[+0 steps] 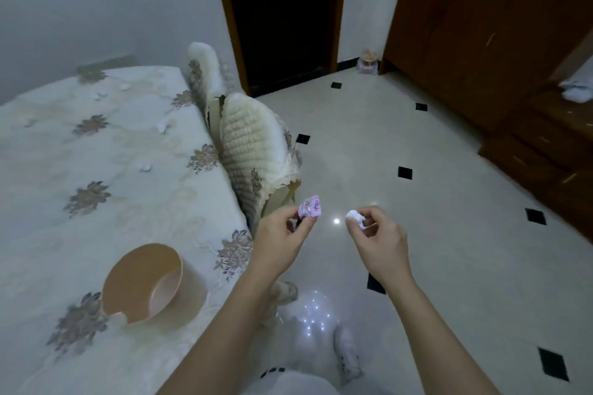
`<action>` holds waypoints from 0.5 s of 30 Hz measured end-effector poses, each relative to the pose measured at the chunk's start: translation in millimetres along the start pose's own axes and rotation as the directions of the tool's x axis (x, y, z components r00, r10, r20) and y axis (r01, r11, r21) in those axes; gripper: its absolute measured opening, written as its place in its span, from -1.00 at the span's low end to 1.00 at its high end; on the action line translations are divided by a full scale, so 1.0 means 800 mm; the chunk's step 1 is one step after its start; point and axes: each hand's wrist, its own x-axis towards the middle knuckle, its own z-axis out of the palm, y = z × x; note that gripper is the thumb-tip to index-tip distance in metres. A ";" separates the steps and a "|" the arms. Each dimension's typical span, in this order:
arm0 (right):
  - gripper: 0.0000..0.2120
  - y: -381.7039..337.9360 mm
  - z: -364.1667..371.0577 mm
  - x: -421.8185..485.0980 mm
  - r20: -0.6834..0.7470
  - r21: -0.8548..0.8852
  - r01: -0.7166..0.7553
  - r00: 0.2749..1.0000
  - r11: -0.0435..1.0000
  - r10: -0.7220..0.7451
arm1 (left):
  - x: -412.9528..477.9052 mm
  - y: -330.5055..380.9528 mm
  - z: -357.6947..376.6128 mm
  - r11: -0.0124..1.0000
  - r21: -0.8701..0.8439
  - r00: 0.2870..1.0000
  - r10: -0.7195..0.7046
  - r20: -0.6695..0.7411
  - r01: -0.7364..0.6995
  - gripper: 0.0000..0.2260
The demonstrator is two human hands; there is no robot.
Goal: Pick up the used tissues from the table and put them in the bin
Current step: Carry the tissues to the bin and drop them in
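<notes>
One crumpled white tissue [354, 217] sits pinched at the fingertips of the right hand [382, 240]. That hand is held out over the floor [449, 266], thumb and forefinger closed on the tissue, the other fingers curled under. The left hand [282, 244] is level with it and a little apart. Its thumb and forefinger pinch a small pink packet [309, 206], print facing up.

More tissue is on the table [64, 154] to the left. A nearer wad [144, 167] lies mid-cloth and a farther wad [162, 126] lies close to the chair-side edge. Small white specks at the far end are too blurred to tell.

The bin [150, 285], peach-coloured with a notch in its rim, lies tipped on its side on the near part of the table, its mouth in view and well apart from both hands.

The table wears a pale lace cloth with dull flower patches. A chair [253, 144] with a fuzzy cream cover stands against the table edge, just beyond the left hand. Pale tiles with black diamonds run to a dark doorway [282, 9] and a brown wardrobe [481, 26].
</notes>
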 end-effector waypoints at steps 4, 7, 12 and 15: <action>-0.90 -0.027 0.033 0.050 0.165 0.030 0.108 0.980 0.994 -0.112 | 0.015 -0.005 -0.024 0.990 -0.004 0.974 -0.140 -0.179 0.142 -0.60; -0.91 -0.053 0.060 0.078 0.299 0.048 0.202 0.932 0.978 -0.207 | 0.017 -0.004 -0.049 0.975 0.002 0.931 -0.212 -0.297 0.222 -0.75; -0.94 -0.088 0.116 0.086 0.502 0.122 0.310 0.801 0.943 -0.328 | -0.017 -0.014 -0.093 0.939 0.029 0.826 -0.285 -0.486 0.342 -0.77; -0.96 -0.108 0.150 0.066 0.610 0.180 0.367 0.687 0.913 -0.396 | -0.055 -0.026 -0.117 0.908 -0.019 0.711 -0.342 -0.614 0.420 -0.73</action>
